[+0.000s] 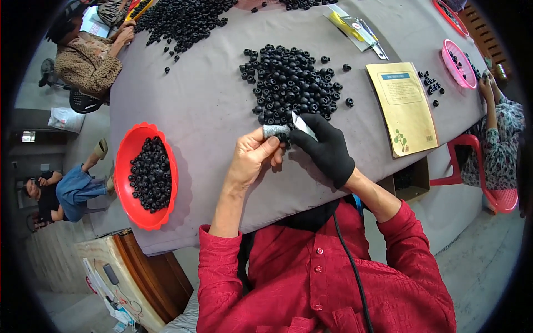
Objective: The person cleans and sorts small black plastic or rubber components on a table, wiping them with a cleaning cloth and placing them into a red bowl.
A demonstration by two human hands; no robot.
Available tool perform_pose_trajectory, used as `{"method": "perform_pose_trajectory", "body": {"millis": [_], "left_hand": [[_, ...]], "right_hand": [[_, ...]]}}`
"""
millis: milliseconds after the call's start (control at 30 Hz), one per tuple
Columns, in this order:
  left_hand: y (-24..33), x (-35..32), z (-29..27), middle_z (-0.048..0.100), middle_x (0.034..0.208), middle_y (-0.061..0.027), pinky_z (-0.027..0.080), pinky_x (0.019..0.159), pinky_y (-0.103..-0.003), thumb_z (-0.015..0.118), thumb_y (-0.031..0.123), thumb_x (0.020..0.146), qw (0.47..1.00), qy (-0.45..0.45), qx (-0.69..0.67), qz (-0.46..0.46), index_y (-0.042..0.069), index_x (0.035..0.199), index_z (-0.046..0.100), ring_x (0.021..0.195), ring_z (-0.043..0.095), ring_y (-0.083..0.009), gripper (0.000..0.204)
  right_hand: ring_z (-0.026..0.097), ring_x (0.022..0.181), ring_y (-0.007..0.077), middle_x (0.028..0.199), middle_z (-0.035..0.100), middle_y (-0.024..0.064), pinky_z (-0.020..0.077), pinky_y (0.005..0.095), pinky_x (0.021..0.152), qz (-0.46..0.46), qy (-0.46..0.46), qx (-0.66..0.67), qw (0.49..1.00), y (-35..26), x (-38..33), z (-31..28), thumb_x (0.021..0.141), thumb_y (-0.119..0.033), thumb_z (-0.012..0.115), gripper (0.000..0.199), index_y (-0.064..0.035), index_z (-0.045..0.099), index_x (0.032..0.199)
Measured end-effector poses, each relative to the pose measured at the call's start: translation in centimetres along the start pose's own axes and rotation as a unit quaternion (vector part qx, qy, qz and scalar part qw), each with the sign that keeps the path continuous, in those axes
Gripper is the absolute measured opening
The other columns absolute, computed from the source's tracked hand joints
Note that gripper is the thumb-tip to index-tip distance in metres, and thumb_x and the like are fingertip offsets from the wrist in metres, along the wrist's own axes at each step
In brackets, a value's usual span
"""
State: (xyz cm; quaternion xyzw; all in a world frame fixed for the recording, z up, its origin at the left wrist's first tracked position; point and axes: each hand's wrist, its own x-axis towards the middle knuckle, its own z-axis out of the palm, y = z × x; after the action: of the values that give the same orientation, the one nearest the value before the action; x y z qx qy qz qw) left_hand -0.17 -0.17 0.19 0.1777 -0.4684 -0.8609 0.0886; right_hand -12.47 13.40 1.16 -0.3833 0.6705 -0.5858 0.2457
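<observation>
My left hand (252,155) is bare except for a grey sleeve (276,131) on its index finger. Thumb and fingers pinch a small black round part (284,139), mostly covered by the fingers. A black glove covers my right hand (327,147), closed round a knife whose pale pointed blade (304,126) sticks out beside the part; its handle is hidden in the glove. Just beyond both hands lies a loose pile of black round parts (294,75), many showing a hole. More of them fill a red scalloped basket (123,175) to the left.
A yellow booklet (405,108) and a packaged cutter (361,33) lie right of the pile on the grey-covered table (211,100). Another heap of parts (183,22) is at the far left. A pink basket (447,53) stands at right. People sit at both sides.
</observation>
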Motion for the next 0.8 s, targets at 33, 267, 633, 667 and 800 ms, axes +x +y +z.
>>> {"method": "perform_pose_trajectory", "body": {"millis": [33,267,633,667,800], "left_hand": [[-0.2,-0.1,0.0,0.06,0.063,-0.0058,0.045,0.046,-0.022,0.053,0.009,0.088,1.0,-0.001,-0.003,-0.001,-0.001,0.092,0.061,0.051,0.055,-0.011,0.013],[-0.4,-0.5,1.1,0.064,0.073,-0.0116,0.052,0.05,-0.027,0.056,0.006,0.086,1.0,-0.005,-0.012,-0.024,-0.003,0.093,0.06,0.057,0.062,-0.0162,0.012],[-1.9,0.4,0.6,0.063,0.072,-0.0095,0.045,0.04,-0.022,0.065,0.006,0.08,0.994,0.042,-0.078,0.062,-0.001,0.091,0.062,0.049,0.055,-0.011,0.013],[-2.2,0.5,0.7,0.062,0.071,-0.0086,0.043,0.04,-0.021,0.066,0.006,0.08,0.992,0.052,-0.085,0.075,-0.001,0.091,0.062,0.048,0.054,-0.01,0.013],[-2.3,0.2,1.3,0.062,0.07,-0.0073,0.041,0.04,-0.02,0.066,0.004,0.079,0.99,0.09,-0.037,0.105,-0.001,0.093,0.064,0.048,0.052,-0.0083,0.015]], "right_hand": [[0.059,0.081,0.0123,0.092,0.063,0.0102,0.0478,0.0282,0.07,0.002,0.0,-0.002,1.0,-0.1,0.0,0.0,0.083,-0.022,0.063,0.031,-0.0023,0.057,0.107],[0.061,0.081,0.0148,0.089,0.063,0.0115,0.0474,0.0292,0.071,0.063,-0.001,-0.005,0.998,0.0,0.0,0.2,0.081,-0.027,0.065,0.036,-0.0019,0.057,0.106],[0.058,0.081,0.0106,0.088,0.063,0.0072,0.0471,0.0272,0.071,0.101,-0.014,-0.013,0.995,-0.7,0.2,0.4,0.081,-0.018,0.066,0.029,-0.0026,0.058,0.104],[0.061,0.08,0.014,0.087,0.063,0.0097,0.0478,0.0281,0.069,0.082,-0.007,-0.02,0.996,-0.3,0.1,0.5,0.082,-0.022,0.065,0.031,-0.0036,0.057,0.106],[0.063,0.079,0.0173,0.087,0.064,0.0123,0.0485,0.0294,0.068,0.055,0.009,-0.031,0.998,0.3,0.1,0.6,0.083,-0.026,0.063,0.033,-0.0049,0.056,0.108]]}}
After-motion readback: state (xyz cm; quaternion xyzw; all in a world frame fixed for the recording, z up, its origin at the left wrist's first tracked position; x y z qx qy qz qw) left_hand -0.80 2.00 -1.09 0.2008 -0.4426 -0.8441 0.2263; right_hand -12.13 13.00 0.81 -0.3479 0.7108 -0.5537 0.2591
